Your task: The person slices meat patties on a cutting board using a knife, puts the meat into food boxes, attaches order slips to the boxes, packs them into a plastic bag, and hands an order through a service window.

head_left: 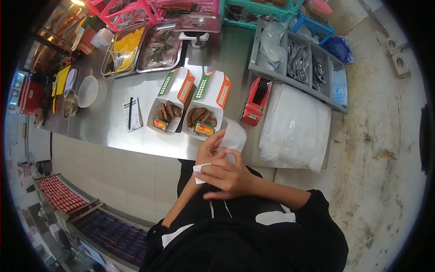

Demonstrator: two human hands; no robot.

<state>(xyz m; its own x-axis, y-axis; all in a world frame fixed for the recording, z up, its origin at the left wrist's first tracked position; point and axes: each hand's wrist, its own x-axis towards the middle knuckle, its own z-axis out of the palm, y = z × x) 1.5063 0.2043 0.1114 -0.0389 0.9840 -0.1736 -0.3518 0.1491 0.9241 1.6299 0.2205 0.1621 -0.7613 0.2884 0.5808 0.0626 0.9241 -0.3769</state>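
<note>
One translucent plastic piece [236,136] points away from the body, long axis slanting rightward, just past the left hand [208,148], whose fingers hold its edge — the right hand [232,176] loosely fans its fingers, white slip [199,174] at their tips — grip unclear

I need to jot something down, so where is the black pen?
In the head view, the black pen lies on the white notepad, on the steel counter just left of the two open food boxes.
</note>
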